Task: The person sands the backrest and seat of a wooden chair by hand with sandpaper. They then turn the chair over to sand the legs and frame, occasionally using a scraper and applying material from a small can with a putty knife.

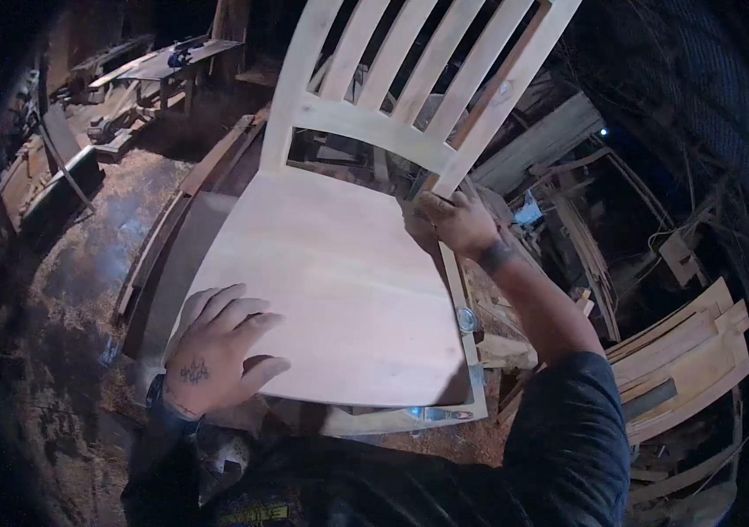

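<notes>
A pale wooden chair has a broad seat panel (pixel 339 281) and a slatted backrest (pixel 370 123) rising at the top. My left hand (pixel 225 347) rests over the seat's front left part, its fingers spread and nothing in them. At the right rear corner of the seat, my right hand (pixel 458 221) has its fingers curled at the foot of the backrest post; what they hold there is hidden. A small round clear object (pixel 467 320) lies on the frame rail along the seat's right edge.
Curved wooden pieces (pixel 682 360) are stacked at the right. A board (pixel 168 63) on supports stands at the upper left. Wood shavings cover the floor (pixel 85 272). Long planks (pixel 581 237) and a thick beam (pixel 541 145) lie behind the chair.
</notes>
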Demonstrator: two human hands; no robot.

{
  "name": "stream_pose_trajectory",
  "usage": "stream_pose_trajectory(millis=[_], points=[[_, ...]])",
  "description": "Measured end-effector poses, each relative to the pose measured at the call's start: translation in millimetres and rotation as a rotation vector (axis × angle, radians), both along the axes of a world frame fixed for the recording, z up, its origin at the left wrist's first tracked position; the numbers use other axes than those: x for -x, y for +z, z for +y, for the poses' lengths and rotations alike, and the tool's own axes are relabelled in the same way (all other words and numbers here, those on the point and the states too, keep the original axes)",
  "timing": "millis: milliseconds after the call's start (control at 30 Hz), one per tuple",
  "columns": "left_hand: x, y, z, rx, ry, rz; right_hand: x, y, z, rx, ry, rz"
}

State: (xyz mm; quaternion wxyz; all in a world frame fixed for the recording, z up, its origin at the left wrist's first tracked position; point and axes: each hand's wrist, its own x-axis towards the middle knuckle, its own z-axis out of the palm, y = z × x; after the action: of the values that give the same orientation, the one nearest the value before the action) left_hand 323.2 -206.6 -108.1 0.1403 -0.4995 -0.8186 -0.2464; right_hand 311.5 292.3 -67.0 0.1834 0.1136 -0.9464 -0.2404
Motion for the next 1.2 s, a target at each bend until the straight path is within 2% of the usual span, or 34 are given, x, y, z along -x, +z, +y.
stream_pose_trajectory(millis=[67, 167, 267, 333, 433, 533, 600, 700, 833, 900, 967, 1067, 1200], points=[[1, 0, 2, 0.025, 0.021, -0.025, -4, 17, -2, -0.064, 0.093, 0.100], [2, -2, 4, 0.063, 0.025, -0.084, 9, 22, -5, -0.146, 0.074, 0.114], [0, 1, 7, 0.094, 0.037, -0.144, 38, 16, -5, -0.101, -0.065, 0.021], [1, 5, 4, 0.105, 0.036, -0.170, 35, 23, 13, -0.037, -0.045, -0.027], [3, 7, 3, 0.105, 0.029, -0.178, 8, 58, -15, 0.039, 0.003, -0.151], [3, 1, 3, 0.132, 0.038, -0.193, 40, 32, -8, -0.047, -0.244, -0.242], [3, 7, 3, 0.103, 0.033, -0.204, 38, 29, 7, -0.097, -0.107, -0.194], [3, 8, 0, 0.083, 0.035, -0.209, 8, 42, 6, -0.019, 0.104, -0.114], [5, 8, 4, 0.079, 0.025, -0.189, 8, 41, -13, 0.014, 0.060, -0.067], [6, 9, 6, 0.092, 0.009, -0.172, 20, 29, -32, -0.010, -0.080, -0.041], [7, 9, 6, 0.088, 0.003, -0.158, 36, 19, -38, -0.043, -0.342, -0.066], [9, 8, 6, 0.078, -0.003, -0.154, 4, 31, -5, -0.058, 0.033, 0.007], [5, 12, 4, 0.059, 0.024, -0.191, 7, 33, 9, -0.072, 0.087, 0.033]])
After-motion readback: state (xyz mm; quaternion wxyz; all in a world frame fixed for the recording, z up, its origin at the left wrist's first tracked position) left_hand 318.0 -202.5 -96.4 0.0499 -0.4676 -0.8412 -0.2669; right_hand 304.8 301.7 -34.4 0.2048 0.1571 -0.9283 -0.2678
